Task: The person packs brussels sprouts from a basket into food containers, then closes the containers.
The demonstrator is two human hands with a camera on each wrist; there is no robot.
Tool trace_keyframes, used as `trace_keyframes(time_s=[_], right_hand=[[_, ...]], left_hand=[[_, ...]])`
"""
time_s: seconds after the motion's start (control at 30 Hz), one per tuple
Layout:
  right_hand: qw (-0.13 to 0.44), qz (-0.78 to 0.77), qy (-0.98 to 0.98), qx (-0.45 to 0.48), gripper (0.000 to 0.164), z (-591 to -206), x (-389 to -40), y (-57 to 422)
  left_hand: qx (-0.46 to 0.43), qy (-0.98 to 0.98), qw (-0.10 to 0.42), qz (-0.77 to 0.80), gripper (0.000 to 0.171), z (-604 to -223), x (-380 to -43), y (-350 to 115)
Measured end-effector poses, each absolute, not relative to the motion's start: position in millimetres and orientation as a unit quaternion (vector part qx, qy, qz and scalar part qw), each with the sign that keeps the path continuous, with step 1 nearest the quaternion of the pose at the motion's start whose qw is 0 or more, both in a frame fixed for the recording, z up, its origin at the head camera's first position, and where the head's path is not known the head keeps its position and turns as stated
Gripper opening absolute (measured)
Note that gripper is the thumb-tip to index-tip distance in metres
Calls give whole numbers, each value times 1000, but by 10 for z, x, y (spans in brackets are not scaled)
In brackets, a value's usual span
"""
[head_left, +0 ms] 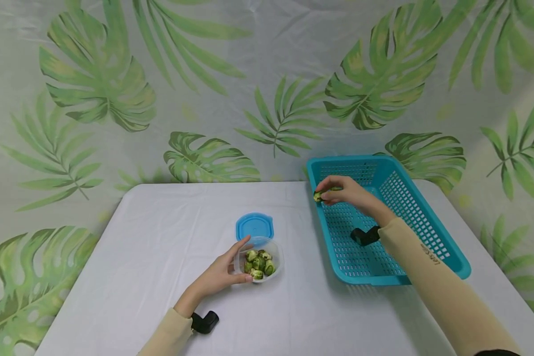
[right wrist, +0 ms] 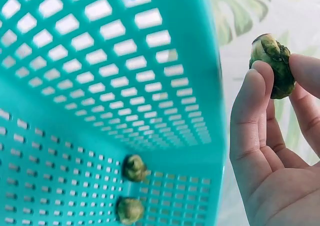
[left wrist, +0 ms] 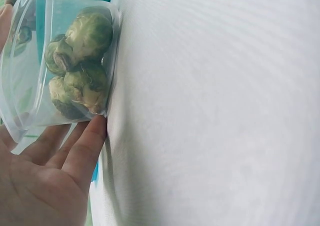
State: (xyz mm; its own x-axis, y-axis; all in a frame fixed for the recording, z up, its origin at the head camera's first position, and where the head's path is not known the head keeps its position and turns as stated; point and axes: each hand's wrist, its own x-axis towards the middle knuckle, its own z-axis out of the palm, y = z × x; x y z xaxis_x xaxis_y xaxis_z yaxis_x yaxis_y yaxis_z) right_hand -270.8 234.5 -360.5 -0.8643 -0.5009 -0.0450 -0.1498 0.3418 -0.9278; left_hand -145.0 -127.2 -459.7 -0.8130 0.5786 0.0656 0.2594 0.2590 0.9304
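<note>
My left hand [head_left: 213, 277] holds a small clear plastic container [head_left: 280, 254], thumb at its near side and fingers round the left. Several green Brussels sprouts [left wrist: 90, 33] are inside the container, which stands on the white table. Over the left rim of a turquoise basket [head_left: 378, 281], my right hand [head_left: 349, 193] pinches one Brussels sprout [right wrist: 274, 68] between fingertips and thumb. Two more sprouts, one dark green [right wrist: 134, 168] and one paler [right wrist: 130, 210], lie in a corner of the basket in the right wrist view.
A blue lid [head_left: 254, 225] lies on the white tablecloth [head_left: 169, 232] just behind the container. The perforated basket takes up the right side of the table. A leaf-patterned curtain [head_left: 285, 44] hangs behind the table's back edge.
</note>
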Motion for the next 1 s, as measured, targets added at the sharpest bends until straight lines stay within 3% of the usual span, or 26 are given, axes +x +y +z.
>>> trace_keyframes(time_s=[0.2,0.5,1.0], right_hand=[[177,-532,798,-220,24,-3596,-2647,2226],[204,-518,793,-248,25,-3527,-2494,2007],[251,-493,774,-306,17,-3478,-2269,1592]], left_hand=[[268,783,140,544,91,-4814,-1529,-1309],[268,780,145,547,91,-4824,-1542,-1316],[266,777,152,550,87,-4457,-1427,-1262]])
